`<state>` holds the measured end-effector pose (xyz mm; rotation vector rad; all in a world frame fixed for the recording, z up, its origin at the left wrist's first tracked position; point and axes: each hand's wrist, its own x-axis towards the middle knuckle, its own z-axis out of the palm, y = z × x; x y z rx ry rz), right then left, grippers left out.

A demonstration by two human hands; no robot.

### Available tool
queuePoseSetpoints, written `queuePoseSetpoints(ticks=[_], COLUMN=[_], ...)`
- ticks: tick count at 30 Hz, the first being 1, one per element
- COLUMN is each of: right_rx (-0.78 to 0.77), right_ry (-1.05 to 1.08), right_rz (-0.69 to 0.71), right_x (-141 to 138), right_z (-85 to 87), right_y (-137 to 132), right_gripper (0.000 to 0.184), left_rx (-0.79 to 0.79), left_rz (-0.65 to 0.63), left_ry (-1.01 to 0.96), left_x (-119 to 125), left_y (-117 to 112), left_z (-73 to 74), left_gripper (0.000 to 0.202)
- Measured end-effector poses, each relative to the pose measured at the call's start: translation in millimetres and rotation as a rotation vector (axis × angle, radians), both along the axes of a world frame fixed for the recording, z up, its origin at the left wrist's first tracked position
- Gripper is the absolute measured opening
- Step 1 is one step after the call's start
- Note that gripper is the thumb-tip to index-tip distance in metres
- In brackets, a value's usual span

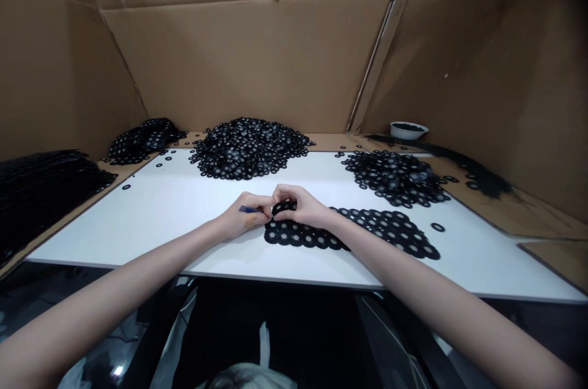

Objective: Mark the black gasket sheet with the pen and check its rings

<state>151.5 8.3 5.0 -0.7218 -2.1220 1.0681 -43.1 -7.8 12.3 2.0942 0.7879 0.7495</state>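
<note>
A strip of joined black rings (pixel 376 225), several rows deep, lies flat on the white board with its left end between my hands. My right hand (pixel 301 205) is closed, thumb and fingers pinching the raised upper left corner of the strip. Close against it, my left hand (pixel 245 214) is also closed, its fingertips meeting the same corner. A slim dark blue tool (pixel 249 209) sticks out of the left hand; its tip is hidden, so its kind does not show. My right forearm covers part of the strip.
A big heap of loose black rings (pixel 248 147) stands at the back, a smaller ring heap (pixel 397 174) at the right. Black strands (pixel 50 187) lie far left, near a bundled ring sheet (pixel 144 141). A white bowl (pixel 408 130) sits back right. Cardboard walls (pixel 248 64) enclose the board.
</note>
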Motion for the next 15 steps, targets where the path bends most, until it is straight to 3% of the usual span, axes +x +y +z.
queuePoseSetpoints(ticks=[3, 10, 15], right_rx=[0.019, 0.086, 0.088], right_ry=[-0.009, -0.096, -0.08], right_rz=[-0.007, -0.126, -0.076], right_x=[1.1, 5.4, 8.4], right_z=[-0.4, 2.7, 5.9], right_y=[0.2, -0.5, 0.7], right_gripper=[0.018, 0.044, 0.047], left_rx=[0.037, -0.012, 0.034], left_rz=[-0.001, 0.078, 0.074], left_ry=[0.015, -0.101, -0.087], left_x=[0.0, -0.7, 0.3], left_y=[0.7, -1.8, -1.0], left_z=[-0.4, -0.2, -1.1], left_gripper=[0.013, 0.012, 0.016])
